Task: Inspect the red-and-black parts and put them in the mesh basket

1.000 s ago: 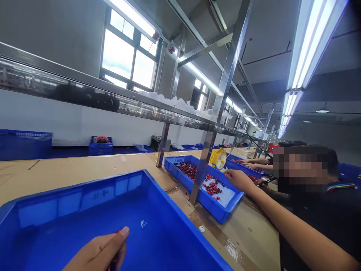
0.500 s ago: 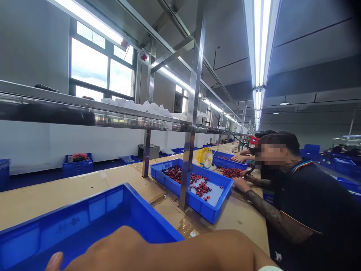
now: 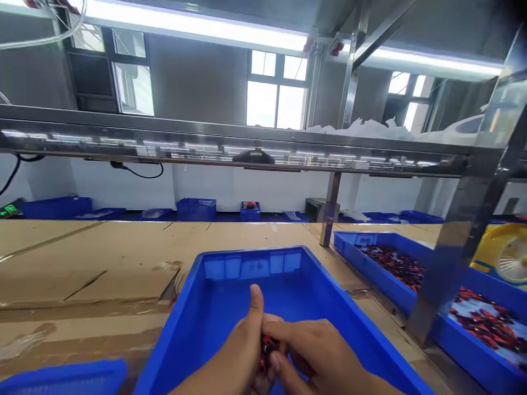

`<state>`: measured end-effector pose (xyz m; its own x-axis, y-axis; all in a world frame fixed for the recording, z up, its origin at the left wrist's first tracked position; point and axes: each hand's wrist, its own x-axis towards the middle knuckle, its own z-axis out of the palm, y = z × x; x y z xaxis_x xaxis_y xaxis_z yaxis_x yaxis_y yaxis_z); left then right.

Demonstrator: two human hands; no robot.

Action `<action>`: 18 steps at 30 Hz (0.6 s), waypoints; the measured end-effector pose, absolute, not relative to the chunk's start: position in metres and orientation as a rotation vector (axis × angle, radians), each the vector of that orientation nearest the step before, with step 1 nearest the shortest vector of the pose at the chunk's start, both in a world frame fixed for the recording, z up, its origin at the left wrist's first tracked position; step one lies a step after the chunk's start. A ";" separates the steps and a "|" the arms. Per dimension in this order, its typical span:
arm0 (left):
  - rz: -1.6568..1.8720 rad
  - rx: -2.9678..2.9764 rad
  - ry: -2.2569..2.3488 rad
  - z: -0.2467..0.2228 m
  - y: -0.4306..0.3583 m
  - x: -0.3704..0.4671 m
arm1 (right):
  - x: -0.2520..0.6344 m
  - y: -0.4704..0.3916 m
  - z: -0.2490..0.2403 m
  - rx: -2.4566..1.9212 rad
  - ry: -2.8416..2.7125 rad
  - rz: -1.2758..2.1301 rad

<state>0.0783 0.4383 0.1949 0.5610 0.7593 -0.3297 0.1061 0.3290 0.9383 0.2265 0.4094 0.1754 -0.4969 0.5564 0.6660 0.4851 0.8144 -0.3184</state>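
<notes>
Over the near part of a blue plastic tray (image 3: 251,258), my two hands meet. My left hand (image 3: 239,351) is cupped around several small red-and-black pieces (image 3: 267,351), its thumb sticking up. From the right, my right hand (image 3: 325,351) closes its fingers on the same small pieces, with the thumb bent in below. What the pieces are is too small to make out, and the palms hide most of them. Beneath the hands, the bare blue floor of the tray shows.
To the right, a long blue tray (image 3: 373,269) holds many red-and-black pieces behind a metal post (image 3: 461,230). A yellow fan (image 3: 500,252) stands beyond. A metal shelf (image 3: 206,140) crosses above the cardboard-covered table (image 3: 123,258). Another blue bin (image 3: 66,378) sits at lower left.
The view has swung left, so the co-worker on the right has left the picture. One arm stretched across the foreground before; now both hands are together over the tray with small pieces between them.
</notes>
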 end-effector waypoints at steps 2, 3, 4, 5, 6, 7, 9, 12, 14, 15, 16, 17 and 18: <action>0.471 1.231 0.917 0.199 0.437 0.079 | 0.228 0.409 0.173 -0.755 -2.175 0.054; 0.457 1.250 0.920 0.200 0.436 0.078 | 0.228 0.409 0.173 -0.752 -2.168 0.030; 0.452 1.263 0.919 0.201 0.434 0.078 | 0.228 0.408 0.174 -0.750 -2.160 0.012; 0.447 1.268 0.915 0.201 0.434 0.077 | 0.228 0.407 0.174 -0.746 -2.152 0.002; 0.442 1.260 0.906 0.201 0.433 0.076 | 0.228 0.405 0.175 -0.751 -2.144 -0.001; 0.438 1.247 0.893 0.201 0.432 0.076 | 0.228 0.404 0.176 -0.755 -2.129 0.009; 0.427 1.246 0.862 0.200 0.432 0.075 | 0.228 0.401 0.179 -0.757 -2.093 0.088; 0.418 1.316 0.852 0.201 0.432 0.075 | 0.229 0.400 0.181 -0.727 -2.059 0.232; 0.430 1.377 0.858 0.201 0.434 0.076 | 0.231 0.402 0.181 -0.718 -2.047 0.209; 0.458 1.402 0.841 0.201 0.435 0.076 | 0.231 0.403 0.180 -0.723 -2.043 0.156; 0.498 1.422 0.808 0.201 0.435 0.076 | 0.232 0.404 0.179 -0.733 -2.048 0.102; 0.541 1.435 0.763 0.201 0.436 0.075 | 0.233 0.405 0.178 -0.753 -2.062 0.056; 0.576 1.440 0.715 0.201 0.436 0.075 | 0.233 0.405 0.177 -0.782 -2.081 0.022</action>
